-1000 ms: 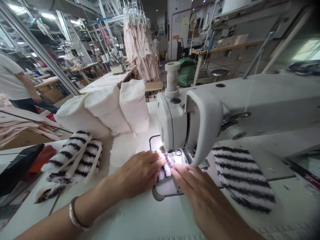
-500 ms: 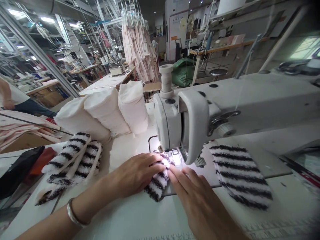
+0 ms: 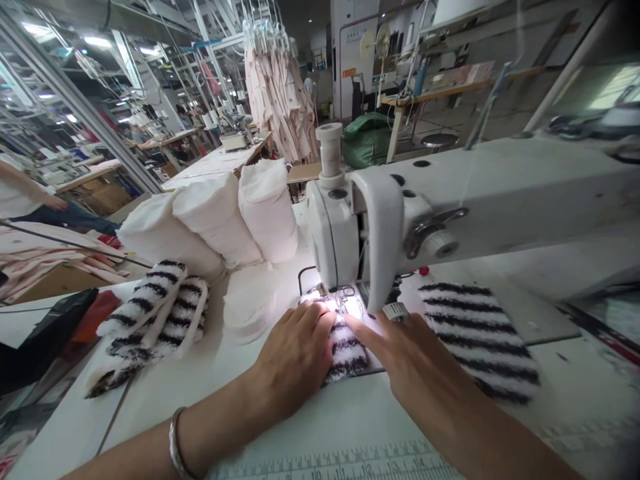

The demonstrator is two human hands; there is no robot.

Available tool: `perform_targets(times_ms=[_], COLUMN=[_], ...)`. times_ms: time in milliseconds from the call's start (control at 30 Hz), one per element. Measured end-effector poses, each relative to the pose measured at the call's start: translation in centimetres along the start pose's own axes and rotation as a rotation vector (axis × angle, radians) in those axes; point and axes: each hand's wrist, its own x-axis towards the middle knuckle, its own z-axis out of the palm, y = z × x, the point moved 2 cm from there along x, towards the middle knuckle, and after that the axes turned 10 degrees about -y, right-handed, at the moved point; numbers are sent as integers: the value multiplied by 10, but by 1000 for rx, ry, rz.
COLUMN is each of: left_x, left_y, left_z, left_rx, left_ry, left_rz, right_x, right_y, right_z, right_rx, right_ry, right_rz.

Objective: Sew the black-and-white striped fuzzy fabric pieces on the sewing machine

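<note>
A small black-and-white striped fluffy fabric piece (image 3: 349,355) lies under the lit needle area of a sewing machine (image 3: 331,243). My left hand (image 3: 299,350) presses on its left side, fingers bent and close together, the thumb hidden. From the right, my right hand (image 3: 413,353) touches the piece near the needle with a stretched index finger. Its other fingers are apart, partly behind the machine's front guard, and the thumb is out of sight. Beside that hand lies a larger striped oval piece (image 3: 480,333), whose near edge the hand and wrist partly cover.
Folded striped pieces (image 3: 150,313) lie at the left, near thin white rounded pads (image 3: 249,303). White stacks of soft material (image 3: 267,210) stand behind. A printed ruler scale (image 3: 360,460) runs along the front table edge. Another person's arm (image 3: 30,187) shows at far left.
The striped piece has swung from slanting left to lying straighter, its near end now further right. My left hand moved right; my right hand shifted right and its fingers spread. The view shifted slightly.
</note>
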Motion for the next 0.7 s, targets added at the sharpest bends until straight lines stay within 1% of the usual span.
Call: perform_targets(times_ms=[67,167,233,333,400,500,700], left_x=[-1,-5,-8,-11,-12,-15,-25], left_y=[0,2,5,9,10,10,9], left_z=[-4,-9,-9,-7,-6,-7,-2], left_rx=[-77,-230,-255,-240,-248,-240,-212], left_ry=[0,-46,-77,-59,-26,-15,-22], left_rz=[31,86,107,119,114,120,148], right_x=[-10,-31,-45,-57,-60,-60,-55], right_y=[1,4,6,7,7,3,-18], right_z=[-2,-2,0,5,6,4,-1], right_rx=[20,73,90,101,107,98,62], right_ry=[-9,31,60,60,72,74,64], right_rz=[-6,-6,26,63,71,54,29])
